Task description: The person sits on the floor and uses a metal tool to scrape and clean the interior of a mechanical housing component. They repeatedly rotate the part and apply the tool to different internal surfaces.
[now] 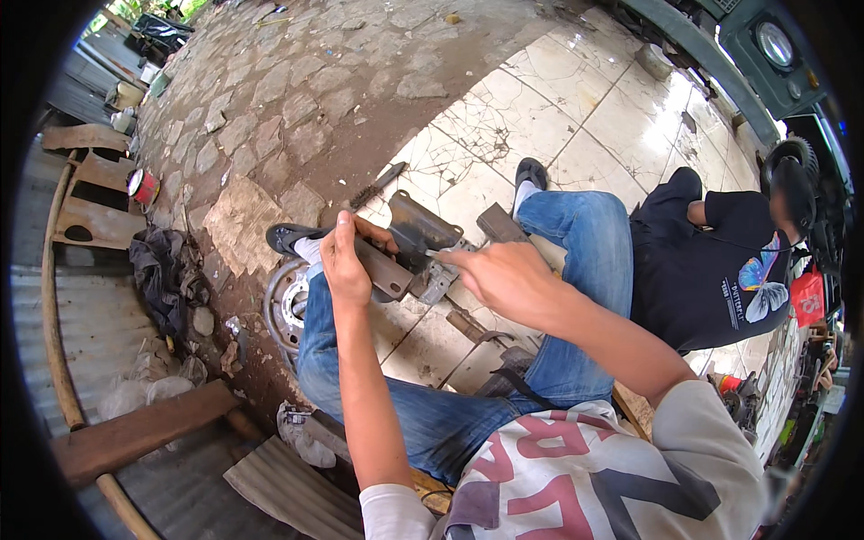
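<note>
My left hand [345,263] grips a brown metal bracket [385,274] with a hole near its end, the thumb pointing up. The bracket lies against a grey metal clamp or vise [437,284] between my knees. My right hand [506,281] reaches to the clamp from the right, index finger stretched forward and the other fingers curled. Something small and thin seems to be at its fingertip, too small to name. Behind the clamp stands a curved rusty metal plate [427,219]. A rectangular steel piece [499,223] lies to its right. A threaded rod [466,326] extends toward me.
A wire brush [378,186] lies beyond my hands on the tile edge. Near my left leg is a wheel rim [284,308]. Close by on my right sits another person in a dark shirt [711,279]. A wooden plank [148,430] and dark cloth [165,274] are at left.
</note>
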